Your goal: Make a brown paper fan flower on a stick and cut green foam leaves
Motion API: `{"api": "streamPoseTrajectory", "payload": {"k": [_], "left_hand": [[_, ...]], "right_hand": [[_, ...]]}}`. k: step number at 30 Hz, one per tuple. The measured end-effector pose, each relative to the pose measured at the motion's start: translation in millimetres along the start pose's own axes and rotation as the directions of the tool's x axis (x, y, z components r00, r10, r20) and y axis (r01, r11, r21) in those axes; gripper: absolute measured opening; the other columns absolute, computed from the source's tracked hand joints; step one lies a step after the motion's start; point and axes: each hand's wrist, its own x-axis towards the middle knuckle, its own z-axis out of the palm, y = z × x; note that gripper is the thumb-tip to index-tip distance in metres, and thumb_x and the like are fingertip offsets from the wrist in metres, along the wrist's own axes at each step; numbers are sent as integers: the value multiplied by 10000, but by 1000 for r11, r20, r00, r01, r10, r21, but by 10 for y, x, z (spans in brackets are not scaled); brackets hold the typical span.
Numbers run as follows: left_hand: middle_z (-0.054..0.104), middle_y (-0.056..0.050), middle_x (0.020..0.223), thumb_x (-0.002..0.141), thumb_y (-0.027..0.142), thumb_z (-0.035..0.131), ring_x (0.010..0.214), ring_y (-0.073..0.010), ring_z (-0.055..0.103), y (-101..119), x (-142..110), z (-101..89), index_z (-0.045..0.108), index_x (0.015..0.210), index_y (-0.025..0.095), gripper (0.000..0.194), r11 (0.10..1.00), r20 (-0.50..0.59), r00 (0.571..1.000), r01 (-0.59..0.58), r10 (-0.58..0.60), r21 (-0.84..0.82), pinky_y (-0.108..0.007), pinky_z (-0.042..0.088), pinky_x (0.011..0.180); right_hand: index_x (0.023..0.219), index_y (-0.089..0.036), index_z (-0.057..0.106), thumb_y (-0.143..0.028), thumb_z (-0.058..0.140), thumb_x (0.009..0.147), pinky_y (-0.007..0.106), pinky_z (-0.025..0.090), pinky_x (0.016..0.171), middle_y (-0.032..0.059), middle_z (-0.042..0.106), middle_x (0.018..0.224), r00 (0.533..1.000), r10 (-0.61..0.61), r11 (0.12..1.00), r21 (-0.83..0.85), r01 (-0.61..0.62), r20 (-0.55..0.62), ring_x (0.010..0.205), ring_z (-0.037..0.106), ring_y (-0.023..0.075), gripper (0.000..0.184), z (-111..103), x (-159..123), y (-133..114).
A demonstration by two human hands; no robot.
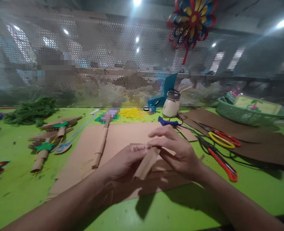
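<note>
A strip of brown paper (147, 163) hangs between my hands, its lower end free and slanting toward me. My left hand (129, 157) pinches the strip's upper end from the left. My right hand (176, 149) has its thumb and fingers closed on the same end from the right, with the fingers arched over the top. Under both hands lie tan paper sheets (124, 134). To the left on these sheets rests a rolled brown paper piece (100, 146) with a paper flower shape at its far end and thin yellow string at its near end.
Left lie paper rolls with green star shapes (45, 146) and green yarn (33, 110). At right are red-handled cutter (223, 165), scissors (223, 139), dark brown paper (264, 144) and a green basket (243, 114). Behind stand a white jar (171, 104) and a blue glue gun (168, 122).
</note>
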Motion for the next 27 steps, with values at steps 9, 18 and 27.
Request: {"api": "streamPoseTrajectory", "payload": {"k": [9,18,27], "left_hand": [[692,-70,782,708,200,642,690,-179,625,-68,46,-106,670,854,141,160,998,-202,978,54,-61,-39,-313,486,661],[693,-86,793,712,409,675,744,-200,615,161,17,-16,692,828,128,304,938,-239,954,-92,179,334,-292,451,672],[474,46,480,803,341,610,456,-69,380,76,45,-28,615,674,140,238,513,-245,732,-164,636,843,-201,286,450]], "right_hand": [[563,-153,574,-213,567,860,231,384,560,-12,551,556,862,425,895,15,-447,277,547,512,106,304,-106,39,21],[474,-172,491,-356,541,853,232,300,485,-43,463,439,748,571,798,-15,-602,339,454,399,90,424,-80,14,140],[693,-138,646,-358,697,734,219,331,498,-38,543,564,693,720,601,497,-626,2,515,427,78,229,202,48,157]]}}
